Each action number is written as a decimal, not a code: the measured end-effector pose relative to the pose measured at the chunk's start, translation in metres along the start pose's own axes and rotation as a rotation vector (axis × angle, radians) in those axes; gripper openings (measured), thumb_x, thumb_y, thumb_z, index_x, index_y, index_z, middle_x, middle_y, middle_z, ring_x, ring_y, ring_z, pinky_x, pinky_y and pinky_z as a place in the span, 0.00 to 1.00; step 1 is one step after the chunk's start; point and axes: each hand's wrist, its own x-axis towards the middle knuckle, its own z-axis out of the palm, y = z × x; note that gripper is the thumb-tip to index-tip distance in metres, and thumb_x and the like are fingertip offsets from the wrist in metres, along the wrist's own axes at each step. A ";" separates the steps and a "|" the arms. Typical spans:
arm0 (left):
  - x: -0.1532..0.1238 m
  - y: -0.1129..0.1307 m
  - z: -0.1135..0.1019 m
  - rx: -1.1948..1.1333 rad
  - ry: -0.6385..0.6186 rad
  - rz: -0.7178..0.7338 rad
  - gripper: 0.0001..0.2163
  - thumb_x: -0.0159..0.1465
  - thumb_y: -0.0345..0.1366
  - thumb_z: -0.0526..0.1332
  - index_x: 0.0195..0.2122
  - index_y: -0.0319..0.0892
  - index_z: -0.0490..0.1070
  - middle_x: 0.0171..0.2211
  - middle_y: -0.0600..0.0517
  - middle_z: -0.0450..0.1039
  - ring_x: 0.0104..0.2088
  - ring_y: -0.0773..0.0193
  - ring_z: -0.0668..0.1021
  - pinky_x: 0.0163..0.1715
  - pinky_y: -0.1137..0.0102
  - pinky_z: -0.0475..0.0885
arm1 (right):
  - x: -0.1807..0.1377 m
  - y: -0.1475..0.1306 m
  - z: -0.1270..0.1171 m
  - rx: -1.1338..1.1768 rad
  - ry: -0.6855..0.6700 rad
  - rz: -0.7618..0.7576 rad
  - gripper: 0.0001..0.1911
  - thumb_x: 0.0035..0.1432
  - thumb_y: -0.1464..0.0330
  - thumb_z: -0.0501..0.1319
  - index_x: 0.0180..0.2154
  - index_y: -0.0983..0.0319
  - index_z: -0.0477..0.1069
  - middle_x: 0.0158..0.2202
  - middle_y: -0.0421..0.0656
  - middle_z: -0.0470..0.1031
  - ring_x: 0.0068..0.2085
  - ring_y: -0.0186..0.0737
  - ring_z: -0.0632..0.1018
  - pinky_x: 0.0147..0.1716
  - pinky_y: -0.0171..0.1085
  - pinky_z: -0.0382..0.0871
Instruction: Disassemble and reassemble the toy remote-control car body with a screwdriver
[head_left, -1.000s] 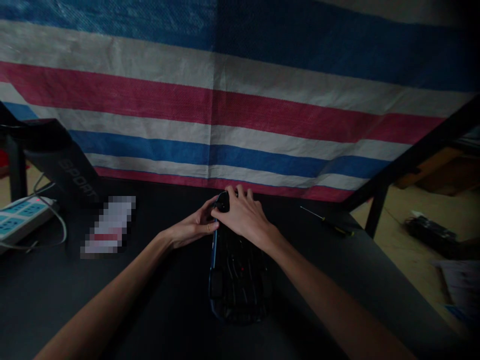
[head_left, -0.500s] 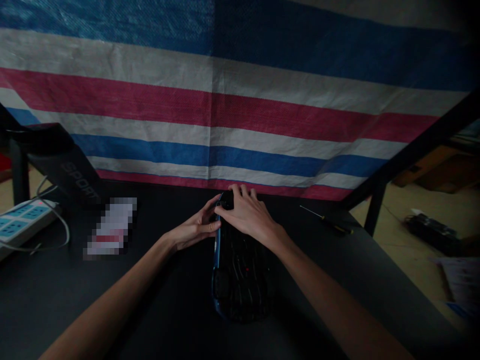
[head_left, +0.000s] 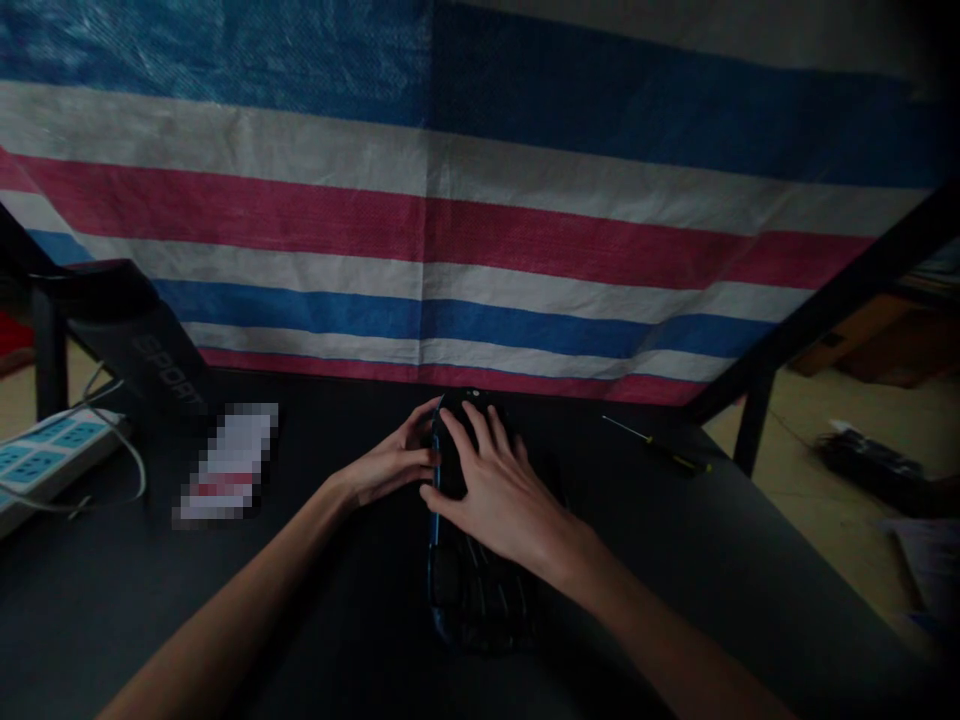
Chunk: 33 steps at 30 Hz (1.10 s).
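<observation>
A dark toy car body with a blue edge (head_left: 469, 590) lies lengthwise on the black table (head_left: 337, 620), its underside up. My left hand (head_left: 386, 465) grips its far left side, fingers curled against the edge. My right hand (head_left: 499, 490) lies over the top of the car's far half with its fingers stretched flat across it. The car's far end is partly hidden under both hands.
A thin screwdriver (head_left: 660, 450) lies to the right near the table's back edge. A blurred white and red packet (head_left: 229, 465) sits at the left, beside a dark "SPORT" bag (head_left: 161, 365) and a power strip (head_left: 45, 455) with cables. A striped tarp (head_left: 465, 200) hangs behind.
My right hand has slid back toward me along the car, from the far end to its middle. The left hand stays at the far left side.
</observation>
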 end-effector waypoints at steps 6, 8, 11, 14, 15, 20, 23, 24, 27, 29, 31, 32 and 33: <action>0.000 0.001 0.003 0.019 0.011 0.009 0.44 0.59 0.30 0.75 0.73 0.58 0.58 0.69 0.44 0.61 0.49 0.59 0.75 0.53 0.60 0.72 | -0.008 0.000 0.002 0.002 0.006 -0.020 0.41 0.66 0.60 0.61 0.76 0.59 0.54 0.80 0.55 0.50 0.78 0.73 0.51 0.68 0.75 0.57; 0.001 0.001 0.003 0.020 0.015 0.011 0.43 0.59 0.31 0.75 0.72 0.58 0.59 0.68 0.44 0.61 0.49 0.59 0.74 0.53 0.59 0.73 | -0.008 0.001 -0.004 0.013 0.006 -0.026 0.40 0.67 0.60 0.61 0.76 0.59 0.54 0.79 0.55 0.50 0.77 0.72 0.54 0.68 0.74 0.60; 0.001 0.002 0.005 0.016 0.018 0.016 0.43 0.59 0.31 0.75 0.72 0.58 0.59 0.68 0.44 0.62 0.51 0.57 0.74 0.53 0.59 0.73 | -0.012 0.001 -0.018 0.043 0.005 -0.026 0.39 0.69 0.61 0.60 0.76 0.58 0.54 0.78 0.53 0.54 0.76 0.69 0.60 0.67 0.66 0.67; 0.000 0.005 0.008 0.013 0.018 0.014 0.43 0.58 0.30 0.75 0.72 0.57 0.58 0.67 0.44 0.63 0.53 0.56 0.74 0.52 0.59 0.72 | -0.018 0.003 -0.035 0.072 0.020 0.012 0.39 0.69 0.59 0.59 0.77 0.54 0.53 0.75 0.51 0.62 0.66 0.67 0.76 0.59 0.63 0.75; 0.000 0.005 0.009 0.011 0.016 0.012 0.43 0.58 0.30 0.75 0.71 0.57 0.58 0.66 0.44 0.63 0.53 0.56 0.74 0.52 0.60 0.72 | -0.020 0.005 -0.040 0.078 0.034 0.029 0.39 0.69 0.58 0.59 0.77 0.54 0.53 0.74 0.51 0.65 0.61 0.66 0.80 0.56 0.63 0.76; 0.000 0.005 0.008 0.010 0.009 -0.008 0.41 0.60 0.30 0.73 0.71 0.59 0.58 0.65 0.47 0.65 0.48 0.60 0.74 0.52 0.59 0.71 | -0.029 0.040 -0.057 0.167 0.161 0.100 0.40 0.67 0.58 0.58 0.77 0.56 0.54 0.61 0.54 0.79 0.53 0.63 0.83 0.54 0.61 0.76; 0.001 0.003 0.005 0.011 0.003 -0.005 0.41 0.61 0.29 0.72 0.71 0.61 0.58 0.63 0.47 0.66 0.47 0.60 0.74 0.51 0.60 0.71 | -0.034 0.078 -0.060 0.329 0.180 0.186 0.41 0.65 0.58 0.58 0.76 0.57 0.56 0.54 0.55 0.83 0.42 0.55 0.85 0.45 0.53 0.79; 0.002 0.002 0.004 0.012 0.002 -0.006 0.41 0.60 0.29 0.72 0.71 0.61 0.58 0.63 0.47 0.66 0.48 0.60 0.74 0.51 0.61 0.71 | -0.036 0.090 -0.059 0.426 0.154 0.224 0.42 0.64 0.58 0.58 0.77 0.56 0.55 0.56 0.55 0.82 0.38 0.51 0.84 0.40 0.50 0.80; 0.003 0.001 0.004 0.013 0.013 -0.006 0.42 0.59 0.28 0.72 0.72 0.60 0.58 0.66 0.48 0.64 0.49 0.60 0.74 0.50 0.61 0.72 | -0.041 0.118 -0.051 0.705 0.121 0.365 0.46 0.61 0.57 0.59 0.77 0.59 0.53 0.59 0.56 0.79 0.35 0.45 0.82 0.34 0.46 0.81; 0.003 0.001 0.005 0.017 0.024 -0.007 0.43 0.59 0.27 0.72 0.72 0.60 0.58 0.66 0.48 0.64 0.50 0.60 0.74 0.50 0.62 0.72 | -0.045 0.125 -0.042 0.779 0.112 0.430 0.46 0.61 0.53 0.60 0.76 0.60 0.56 0.56 0.55 0.80 0.39 0.46 0.82 0.39 0.47 0.81; 0.003 0.003 0.006 0.028 0.037 -0.020 0.43 0.59 0.27 0.72 0.72 0.60 0.58 0.66 0.48 0.64 0.49 0.61 0.73 0.49 0.63 0.72 | -0.049 0.126 -0.031 0.781 0.080 0.436 0.43 0.62 0.50 0.60 0.74 0.60 0.62 0.51 0.52 0.83 0.43 0.49 0.83 0.46 0.50 0.79; 0.003 0.003 0.006 0.033 0.041 -0.026 0.42 0.59 0.27 0.72 0.72 0.60 0.58 0.66 0.48 0.64 0.49 0.61 0.73 0.49 0.64 0.72 | -0.050 0.125 -0.026 0.778 0.076 0.419 0.41 0.63 0.49 0.61 0.72 0.60 0.66 0.50 0.50 0.83 0.47 0.51 0.83 0.51 0.51 0.77; 0.003 0.004 0.007 0.037 0.044 -0.027 0.42 0.59 0.28 0.72 0.72 0.60 0.58 0.67 0.48 0.64 0.49 0.61 0.73 0.49 0.64 0.72 | -0.051 0.124 -0.022 0.780 0.080 0.397 0.39 0.63 0.48 0.61 0.69 0.59 0.70 0.52 0.50 0.84 0.51 0.53 0.82 0.56 0.52 0.74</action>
